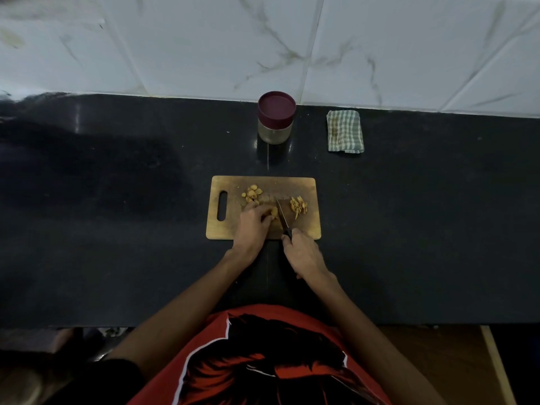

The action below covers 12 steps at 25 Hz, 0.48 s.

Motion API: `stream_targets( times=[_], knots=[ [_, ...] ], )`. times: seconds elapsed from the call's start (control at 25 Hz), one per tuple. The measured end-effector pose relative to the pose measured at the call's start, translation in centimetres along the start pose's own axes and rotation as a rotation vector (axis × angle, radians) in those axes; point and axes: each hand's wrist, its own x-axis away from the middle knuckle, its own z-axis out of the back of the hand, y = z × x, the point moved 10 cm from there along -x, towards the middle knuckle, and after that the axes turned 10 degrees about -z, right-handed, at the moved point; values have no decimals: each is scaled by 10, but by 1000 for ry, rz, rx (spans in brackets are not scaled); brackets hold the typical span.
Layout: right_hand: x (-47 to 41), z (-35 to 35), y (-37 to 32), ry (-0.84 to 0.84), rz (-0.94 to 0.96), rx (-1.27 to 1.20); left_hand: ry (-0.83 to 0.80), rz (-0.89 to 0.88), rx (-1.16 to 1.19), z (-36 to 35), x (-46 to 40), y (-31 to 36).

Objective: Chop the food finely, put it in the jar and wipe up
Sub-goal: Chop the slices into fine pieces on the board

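On black counter below marble wall, left fingers pinching food, right fingers gripping knife.

One wooden cutting board lies on the dark counter. On it are two small piles of yellow food pieces, one knife and two hands. Beyond the board stand one lidded jar and one folded checked cloth.

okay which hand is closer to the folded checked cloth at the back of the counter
Right. The right hand grips the knife at the cutting board's near edge, on the checked cloth's side. The left hand holds food further left.
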Motion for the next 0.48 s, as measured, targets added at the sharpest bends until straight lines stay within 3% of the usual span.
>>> stream_targets(
  times=[0.48],
  knots=[
    [6, -7, -1, -6, -1, 18, 2, -1, 1, -4, 0, -4]
  ],
)
